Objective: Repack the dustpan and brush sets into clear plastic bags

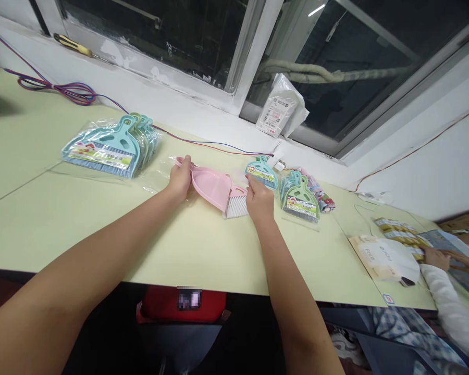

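Note:
My left hand (182, 178) is closed around the handle of a pink dustpan (212, 188), held just over the table. A small pink brush (236, 205) with white bristles touches the dustpan's right side. At the brush's right end, my right hand (260, 197) grips it with the fingers curled; part of the brush is hidden behind them. A clear plastic bag (156, 178) lies by my left hand. Just beyond my right hand sits a wrapped blue dustpan set (262, 171).
Wrapped dustpan sets (101, 148) are stacked at the left, and more, with a green set (300, 203) in front, at the right. Coiled wire (76, 92) runs along the wall. A screwdriver (76, 47) rests on the sill. Another person's hand (436, 259) is at the far right.

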